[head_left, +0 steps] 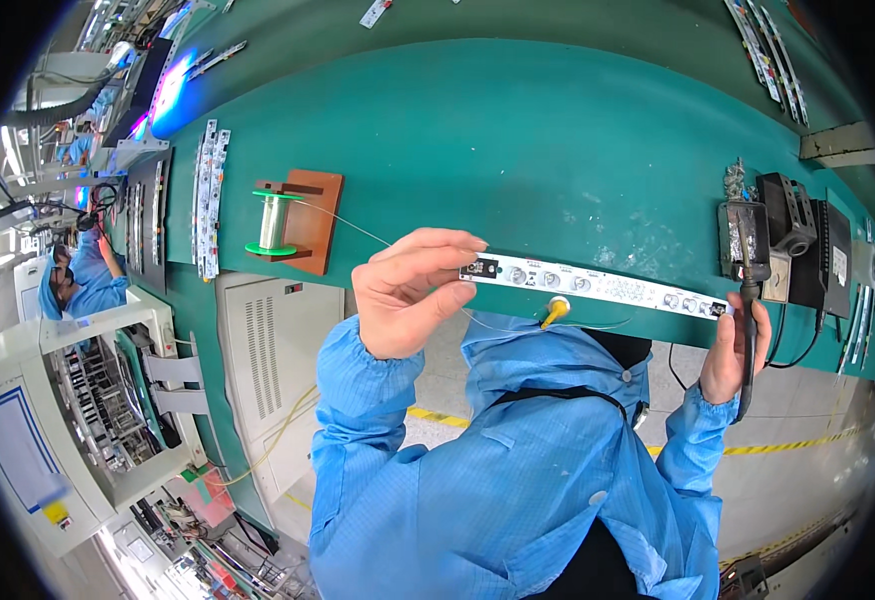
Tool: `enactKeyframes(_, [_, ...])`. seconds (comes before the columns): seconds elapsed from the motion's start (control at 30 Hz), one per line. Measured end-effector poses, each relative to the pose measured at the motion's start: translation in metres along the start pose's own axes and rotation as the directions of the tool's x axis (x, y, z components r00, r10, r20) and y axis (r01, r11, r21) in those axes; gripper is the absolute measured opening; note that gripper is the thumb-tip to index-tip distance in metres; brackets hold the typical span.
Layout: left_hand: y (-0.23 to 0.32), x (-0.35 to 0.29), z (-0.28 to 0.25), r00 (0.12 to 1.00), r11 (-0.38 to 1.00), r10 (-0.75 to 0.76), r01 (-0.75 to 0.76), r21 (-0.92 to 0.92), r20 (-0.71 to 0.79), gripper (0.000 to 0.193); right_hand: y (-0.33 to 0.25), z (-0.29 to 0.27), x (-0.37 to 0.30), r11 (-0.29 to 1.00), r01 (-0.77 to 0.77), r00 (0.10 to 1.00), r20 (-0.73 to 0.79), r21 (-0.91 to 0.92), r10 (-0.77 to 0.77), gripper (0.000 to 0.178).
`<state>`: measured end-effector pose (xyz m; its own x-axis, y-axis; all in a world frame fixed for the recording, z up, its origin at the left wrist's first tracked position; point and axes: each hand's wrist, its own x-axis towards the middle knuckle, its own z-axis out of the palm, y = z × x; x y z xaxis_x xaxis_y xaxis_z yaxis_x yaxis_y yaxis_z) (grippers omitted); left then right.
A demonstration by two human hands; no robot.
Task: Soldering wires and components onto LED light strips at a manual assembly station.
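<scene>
Surface [518, 130], green and wide, fills the upper frame. Grey cabinet [276, 350] stands below its near edge at the left. Blue-sleeved forearms rise from the lower edge. Wooden stand [313, 215] on the surface carries a green-flanged spool [273, 222] of fine wire, a strand running toward the left hand. Black holder [746, 238] sits at the right edge beside dark boxes. White LED strip board [598, 283] lies along the near edge of the surface. Left hand [408, 295] is curled, fingers and thumb pinching the strip's left end. Right hand [728, 350] is closed around a black soldering iron [750, 330], at the strip's right end. Small yellow knob [555, 310] sits just beneath the strip.
</scene>
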<state>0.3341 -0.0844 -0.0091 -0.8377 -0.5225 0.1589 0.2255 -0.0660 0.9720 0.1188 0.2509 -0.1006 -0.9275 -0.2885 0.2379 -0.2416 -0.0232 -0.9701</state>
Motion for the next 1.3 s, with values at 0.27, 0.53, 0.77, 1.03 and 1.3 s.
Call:
enactKeyframes(0.27, [-0.010,0.018,-0.013,0.981,0.941,-0.133,0.170,0.292,-0.142,0.010,-0.013,0.018,-0.002,0.996,-0.077,0.995,-0.053,0.055,0.080,0.039])
enactKeyframes(0.53, [-0.059,0.188,-0.065,0.878,0.901,-0.374,0.267,-0.342,-0.299,0.025,-0.031,0.015,0.009,0.993,0.035,0.989,-0.144,0.116,-0.018,0.042])
enactKeyframes(0.77, [-0.103,0.235,-0.019,0.899,0.934,-0.304,0.346,0.088,-0.315,0.039,-0.002,0.010,-0.008,0.991,0.096,0.978,-0.197,0.095,-0.075,0.043])
enactKeyframes(1.03, [-0.131,0.271,0.032,0.993,0.711,0.035,0.054,0.701,-0.111,0.026,-0.004,0.010,0.015,0.935,0.293,0.951,-0.041,-0.199,-0.307,0.040])
enactKeyframes(1.3, [-0.162,0.376,0.209,0.955,0.544,0.047,-0.270,0.795,0.293,0.044,0.007,0.001,0.009,0.886,0.327,0.926,-0.076,-0.328,-0.370,0.049])
